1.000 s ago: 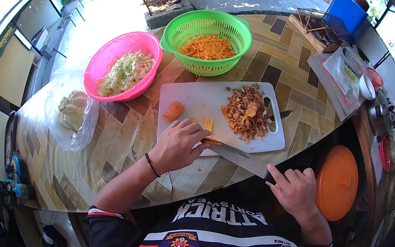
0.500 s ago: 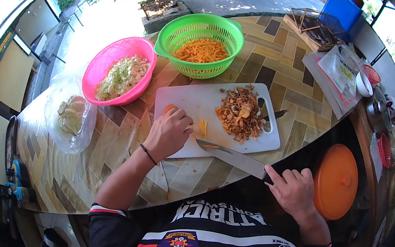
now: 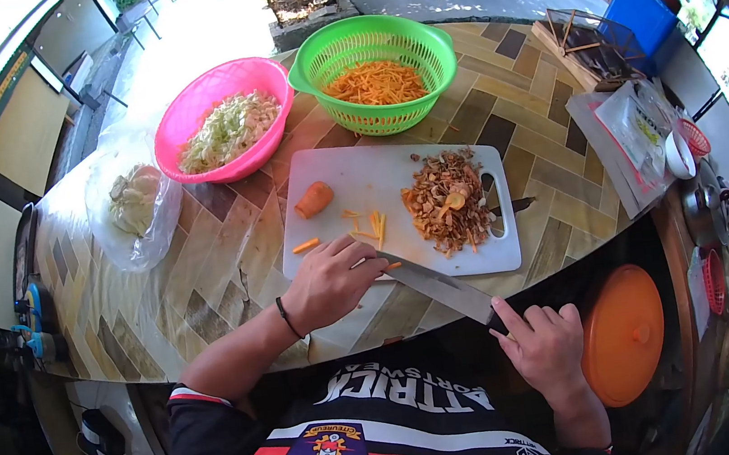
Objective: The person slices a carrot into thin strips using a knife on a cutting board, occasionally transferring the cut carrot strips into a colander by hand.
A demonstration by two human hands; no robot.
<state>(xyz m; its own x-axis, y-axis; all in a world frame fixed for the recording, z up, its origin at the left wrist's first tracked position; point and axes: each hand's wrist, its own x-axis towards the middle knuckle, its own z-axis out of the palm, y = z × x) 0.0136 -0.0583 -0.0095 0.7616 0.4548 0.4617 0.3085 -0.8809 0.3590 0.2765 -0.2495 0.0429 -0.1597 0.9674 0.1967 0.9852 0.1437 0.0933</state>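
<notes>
My right hand [image 3: 542, 342] holds a knife [image 3: 445, 288] by its handle, index finger laid along the top of the blade. The blade points left over the front edge of the white cutting board [image 3: 339, 167]. By its tip is my left hand [image 3: 335, 281], fingers curled together; what they hold, if anything, is hidden. A small carrot strip [image 3: 395, 266] clings near the tip. A carrot piece [image 3: 314, 200] lies at the board's left, with a few cut carrot sticks [image 3: 377, 226] nearby. Brown and orange chopped scraps [image 3: 448, 204] are heaped at the right.
Behind the board stand a pink basket [image 3: 177, 164] of shredded pale vegetable and a green colander [image 3: 368, 31] of carrot strips. A plastic bag [image 3: 133, 210] with pale vegetable lies left. An orange lid [image 3: 624, 337] is at lower right, beyond the table edge.
My left hand has let go of the carrot piece and moved down and right to the knife tip. The carrot piece now lies uncovered. The knife has stayed nearly in place.
</notes>
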